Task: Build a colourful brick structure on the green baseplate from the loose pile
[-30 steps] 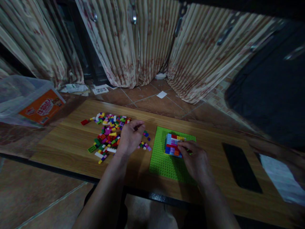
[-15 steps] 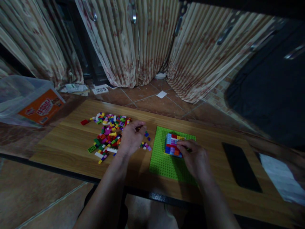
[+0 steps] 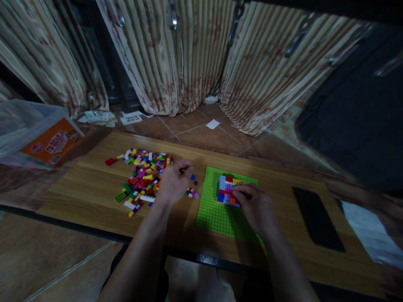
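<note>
Both forearms come in from the bottom edge, over the wooden counter (image 3: 94,184). The left hand (image 3: 171,183) lies palm down at the right edge of the pile of loose bricks (image 3: 141,178), wrist low, knuckles up. Its fingers (image 3: 184,167) are curled in, with thumb and forefinger drawn close. The grip is narrow, but I cannot tell if a brick is in it. A few stray bricks (image 3: 192,193) lie just right of that hand.

The right hand (image 3: 254,203) is over the green baseplate (image 3: 214,214), palm down and angled left. Its fingertips (image 3: 239,189) are bent onto the near right edge of the small built block (image 3: 225,191). The thumb is hidden, so it is unclear whether the grip is closed or just resting. The block sits on the far half of the baseplate, touching it.

A dark phone (image 3: 316,218) lies flat to the right, well apart from the hand, with paper (image 3: 368,235) beyond it. A plastic box (image 3: 47,140) sits at far left and curtains (image 3: 176,54) hang behind.
</note>
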### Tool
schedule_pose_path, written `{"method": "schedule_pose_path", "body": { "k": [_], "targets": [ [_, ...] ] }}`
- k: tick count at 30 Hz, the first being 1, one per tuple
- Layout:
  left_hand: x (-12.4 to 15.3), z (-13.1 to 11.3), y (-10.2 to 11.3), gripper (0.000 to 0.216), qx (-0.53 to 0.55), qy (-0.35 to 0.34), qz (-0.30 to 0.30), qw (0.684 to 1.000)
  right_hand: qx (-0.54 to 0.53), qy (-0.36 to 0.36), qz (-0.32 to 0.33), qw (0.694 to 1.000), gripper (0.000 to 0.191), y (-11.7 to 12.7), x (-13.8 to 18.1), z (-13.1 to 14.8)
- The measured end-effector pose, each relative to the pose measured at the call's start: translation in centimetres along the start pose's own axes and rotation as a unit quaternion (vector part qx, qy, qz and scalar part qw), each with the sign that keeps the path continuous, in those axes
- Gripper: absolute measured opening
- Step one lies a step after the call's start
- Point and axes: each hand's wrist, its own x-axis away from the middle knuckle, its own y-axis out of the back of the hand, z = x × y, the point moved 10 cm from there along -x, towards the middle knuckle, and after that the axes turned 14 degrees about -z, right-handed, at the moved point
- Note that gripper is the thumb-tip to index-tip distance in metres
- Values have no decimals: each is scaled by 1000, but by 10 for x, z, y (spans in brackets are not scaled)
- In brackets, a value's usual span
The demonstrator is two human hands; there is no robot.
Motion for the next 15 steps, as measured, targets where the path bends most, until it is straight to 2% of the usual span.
{"method": "schedule_pose_path", "body": {
  "k": [9,15],
  "targets": [
    [1,-1,-1,21,-21,-10,6,1000,36,23,10,999,17,-2,-2,4],
    [3,-3,-2,21,-38,2,16,999,-4,5,-16,1000,15,1,-3,-3]
  ]
}}
